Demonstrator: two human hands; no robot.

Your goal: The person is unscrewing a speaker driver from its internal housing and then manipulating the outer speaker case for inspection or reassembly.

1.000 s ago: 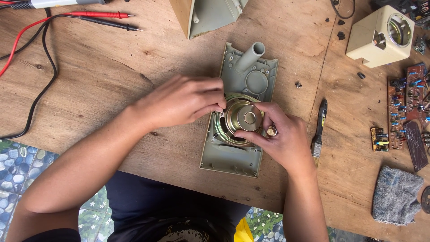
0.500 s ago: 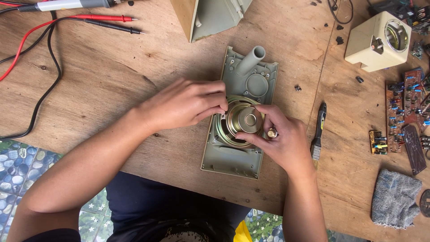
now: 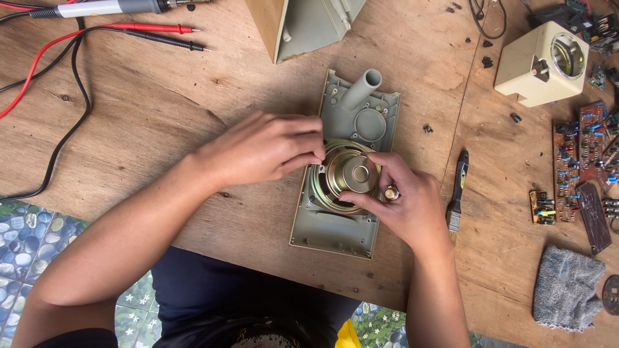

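Note:
A round metal speaker driver [image 3: 348, 174] with a brass-coloured magnet sits magnet-up in a grey-green plastic speaker panel [image 3: 335, 229] that lies flat on the wooden table. A grey tube port [image 3: 361, 89] rises from the panel's far end. My left hand [image 3: 264, 149] rests over the driver's left rim, fingertips pinched at its edge. My right hand [image 3: 403, 203], with a ring on one finger, grips the driver's right and near rim.
A beige speaker cabinet [image 3: 303, 26] lies at the far edge. Red and black probe leads [image 3: 155, 35] and cables run at the far left. At right are a cream housing [image 3: 541, 61], circuit boards [image 3: 580, 161], a small brush [image 3: 456, 193], a grey cloth [image 3: 567, 290] and loose screws.
Both hands stay on the driver; the fingers have shifted only slightly along its rim. The view has drifted a little.

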